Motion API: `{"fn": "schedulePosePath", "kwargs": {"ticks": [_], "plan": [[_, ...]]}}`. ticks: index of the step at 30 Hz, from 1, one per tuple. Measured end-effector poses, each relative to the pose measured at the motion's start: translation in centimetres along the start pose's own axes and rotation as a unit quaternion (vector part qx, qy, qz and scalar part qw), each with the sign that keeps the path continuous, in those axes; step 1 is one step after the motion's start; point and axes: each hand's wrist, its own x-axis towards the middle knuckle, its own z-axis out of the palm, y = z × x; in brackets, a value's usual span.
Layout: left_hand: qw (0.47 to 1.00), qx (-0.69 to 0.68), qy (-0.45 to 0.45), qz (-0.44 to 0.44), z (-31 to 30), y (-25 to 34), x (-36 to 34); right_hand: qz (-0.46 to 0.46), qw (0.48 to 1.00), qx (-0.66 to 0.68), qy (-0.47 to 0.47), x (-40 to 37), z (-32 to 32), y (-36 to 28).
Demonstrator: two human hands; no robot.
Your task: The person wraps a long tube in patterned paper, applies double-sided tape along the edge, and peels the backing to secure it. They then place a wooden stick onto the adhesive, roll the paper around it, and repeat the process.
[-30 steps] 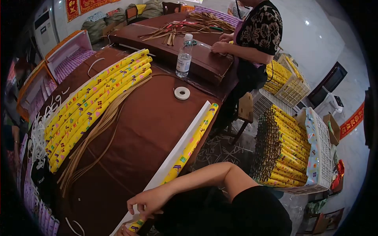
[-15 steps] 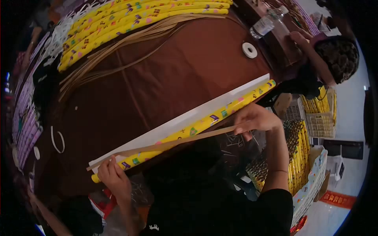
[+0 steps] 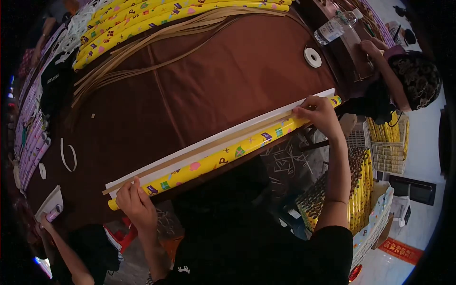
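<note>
A roll of yellow patterned wrapping paper [image 3: 228, 157] lies slantwise along the near table edge, its white underside [image 3: 156, 172] showing as a flap on the far side. Stretched along that white flap is a long tan strip [image 3: 209, 152]. My left hand [image 3: 137, 202] is closed at the roll's left end, its fingertips pressing on the strip and the paper. Near the right end, my right hand [image 3: 322, 118] pinches the strip's other end against the flap, thumb and forefinger together.
More tan strips [image 3: 156, 50] lie by several finished yellow rolls [image 3: 185, 14] at the back. A white tape roll [image 3: 312, 57] and a plastic bottle [image 3: 335, 29] stand back right. Co-workers sit left and right; baskets of rolls [image 3: 387, 137] stand right.
My right hand has moved up and right, bringing the strip from across the yellow roll onto the white flap. The left hand stays at the left end. A co-worker's hand with a purple roll appears lower left.
</note>
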Motion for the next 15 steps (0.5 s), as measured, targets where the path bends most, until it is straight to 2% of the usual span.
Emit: {"fn": "schedulePosePath", "kwargs": {"ticks": [1, 4, 6, 8, 10, 15], "plan": [[1.000, -0.002, -0.002, 0.002, 0.0, -0.2, 0.0, -0.032, 0.998, -0.055, 0.004, 0.4, 0.1, 0.7], [1.000, -0.008, -0.002, 0.007, 0.0, -0.1, 0.0, -0.049, 0.997, -0.048, 0.031, 0.7, 0.8, 1.5], [1.000, -0.011, 0.001, 0.008, 0.0, 0.1, 0.0, -0.009, 0.999, -0.041, 0.034, 0.3, 1.1, 0.6], [1.000, 0.008, 0.001, -0.006, 0.1, 0.1, -0.1, -0.063, 0.988, -0.125, 0.066, 0.7, 1.5, 1.1], [1.000, 0.008, 0.000, -0.004, 0.1, 0.1, -0.2, -0.042, 0.989, -0.122, 0.071, 0.8, 1.5, 1.1], [1.000, 0.016, -0.007, -0.004, 0.2, -0.4, -0.4, -0.075, 0.981, -0.162, 0.074, 0.6, 1.8, 0.5]]}}
